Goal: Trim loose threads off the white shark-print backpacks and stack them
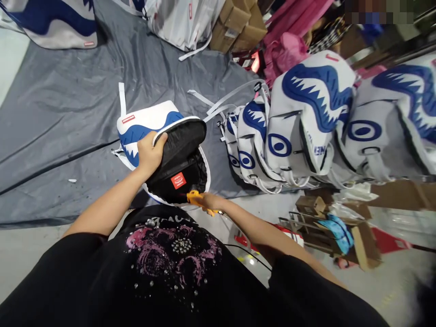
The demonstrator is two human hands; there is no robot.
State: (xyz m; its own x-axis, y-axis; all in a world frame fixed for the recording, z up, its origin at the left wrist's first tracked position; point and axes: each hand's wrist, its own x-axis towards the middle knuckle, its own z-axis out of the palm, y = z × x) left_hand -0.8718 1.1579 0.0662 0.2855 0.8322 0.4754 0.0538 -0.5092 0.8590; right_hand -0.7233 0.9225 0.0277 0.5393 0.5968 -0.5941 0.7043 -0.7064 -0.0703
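Observation:
A white and blue backpack with a shark-tooth print lies unzipped on the grey cloth in front of me. My left hand grips the edge of its lifted front panel, thumb over the rim, holding the mouth apart. Inside, the black lining shows, with a red label on it. Closed around a yellow-orange hand tool, my right hand is at the near edge of the opening. The tool's dark front end points into the bag; its exact kind is unclear.
Several matching backpacks stand in a row at the right. Another bag lies at far left, and a plastic-wrapped one stands beside a cardboard box. Grey cloth covers the table. Boxes and a cart stand at lower right.

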